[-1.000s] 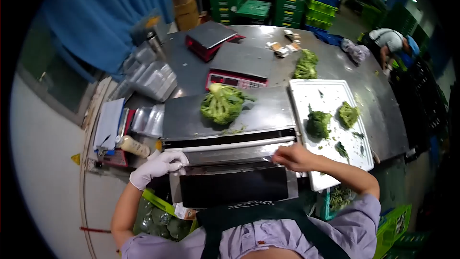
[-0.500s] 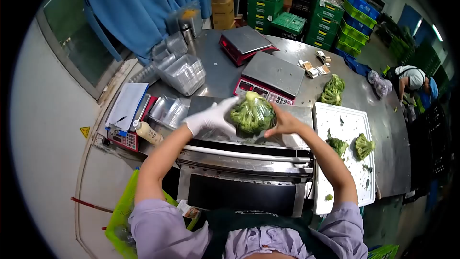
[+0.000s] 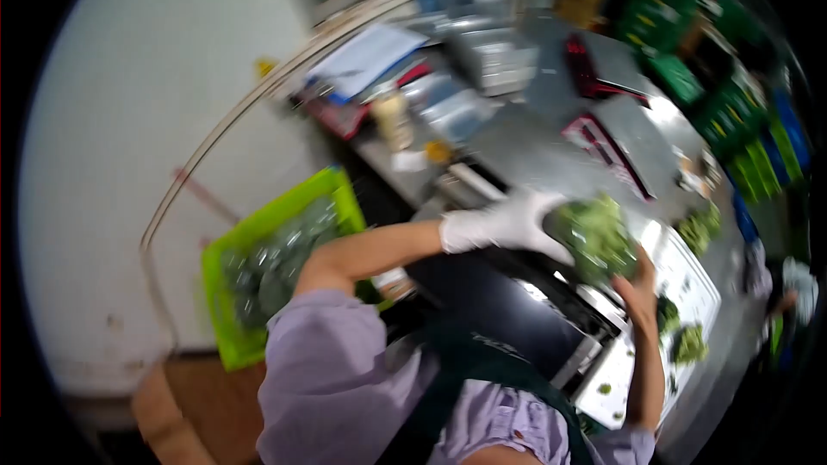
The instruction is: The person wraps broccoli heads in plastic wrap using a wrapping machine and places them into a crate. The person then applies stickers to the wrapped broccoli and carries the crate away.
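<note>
Wrapped broccoli [image 3: 596, 237] is just left of the white board [image 3: 687, 291]. Grip: left hand [image 3: 521, 222] gloved, right hand [image 3: 638, 289] bare, pinching it between them. Green crate [image 3: 217, 310] well left of white board.

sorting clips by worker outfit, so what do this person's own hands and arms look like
The left hand wears a white glove ending around the wrist; the right hand is bare. Pale lilac sleeves end near the elbows, leaving both forearms uncovered.

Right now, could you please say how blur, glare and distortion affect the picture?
Head view: blur softens the bottle and held broccoli; head view: glare whitens patches of the metal table and black panel; head view: wide-angle distortion, with dark, curved corners.
</note>
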{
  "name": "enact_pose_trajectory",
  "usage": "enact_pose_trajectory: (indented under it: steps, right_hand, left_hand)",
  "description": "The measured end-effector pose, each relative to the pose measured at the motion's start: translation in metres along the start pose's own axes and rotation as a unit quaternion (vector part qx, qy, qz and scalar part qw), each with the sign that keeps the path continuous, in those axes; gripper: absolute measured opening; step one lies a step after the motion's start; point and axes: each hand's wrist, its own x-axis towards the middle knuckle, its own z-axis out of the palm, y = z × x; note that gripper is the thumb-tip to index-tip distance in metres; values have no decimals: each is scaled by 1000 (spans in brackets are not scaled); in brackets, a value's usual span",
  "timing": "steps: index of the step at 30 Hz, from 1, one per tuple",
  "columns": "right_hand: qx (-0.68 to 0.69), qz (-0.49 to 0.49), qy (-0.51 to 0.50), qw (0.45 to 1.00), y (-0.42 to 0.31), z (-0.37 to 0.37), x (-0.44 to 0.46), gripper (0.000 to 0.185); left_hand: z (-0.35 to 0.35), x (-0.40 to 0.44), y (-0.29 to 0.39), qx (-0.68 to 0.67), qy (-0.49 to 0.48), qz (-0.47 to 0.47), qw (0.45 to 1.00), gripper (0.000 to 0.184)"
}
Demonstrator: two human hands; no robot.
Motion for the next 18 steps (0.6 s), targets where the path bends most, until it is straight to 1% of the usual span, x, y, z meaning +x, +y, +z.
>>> enact_pose_trajectory:
  steps: [1, 2, 3, 4, 5, 6, 7, 8, 9, 10, 11, 12, 13, 14, 15, 16, 17, 18]
  right_hand:
    - [10, 48, -17, 999, -10, 2, -21, 58]
    - [22, 110, -26, 993, 7, -3, -47, 64]
    - [56, 143, -1, 988, 27, 1, -75, 75]
    - [103, 229, -28, 967, 35, 11, -88, 76]
    - [145, 320, -48, 935, 43, 22, -100, 78]
    - [178, 405, -63, 895, 44, 38, -110, 79]
    - [157, 452, -38, 877, 47, 56, -108, 80]
    - [201, 561, -110, 795, 69, 53, -101, 75]
    - [235, 585, -135, 765, 90, 58, -96, 76]
    - [268, 609, -157, 730, 106, 64, -95, 78]
    - [249, 605, -158, 740, 110, 71, -93, 80]
    - [245, 607, -163, 738, 110, 71, -92, 80]
    - [254, 594, -187, 740, 108, 70, -93, 81]
    - [264, 580, -209, 742, 102, 68, -94, 83]
    - [125, 561, -185, 797, 81, 74, -96, 85]
    - [122, 563, -184, 796, 77, 78, -105, 85]
    - [135, 513, -114, 840, 75, 78, -118, 84]
    - [147, 459, -38, 875, 76, 71, -134, 85]
  left_hand:
    - [2, -22, 24, 18, -15, -83, 996, 70]
    - [13, -44, 34, 18, -23, -94, 995, 68]
    - [8, -65, 64, -24, -18, -106, 994, 69]
    - [27, -90, 51, -57, -99, -205, 972, 74]
    - [4, -98, 85, -219, -181, -372, 884, 80]
    - [22, -117, 72, -234, -182, -455, 840, 87]
    - [35, -133, 56, -309, -149, -463, 817, 89]
    - [44, -145, 47, -382, -115, -466, 790, 91]
    - [55, -152, 35, -436, -109, -467, 761, 89]
    - [69, -163, 24, -475, -67, -447, 755, 82]
    - [65, -166, 23, -477, -80, -436, 759, 80]
    - [58, -168, 22, -478, -93, -426, 763, 79]
    - [56, -172, 19, -358, -96, -465, 804, 79]
    - [59, -177, 19, -362, -95, -467, 801, 79]
    - [60, -181, 19, -286, -86, -497, 815, 79]
    - [61, -185, 19, -209, -77, -524, 822, 81]
    - [62, -191, 22, -206, -77, -521, 824, 81]
    - [58, -192, 36, -228, -36, -541, 809, 76]
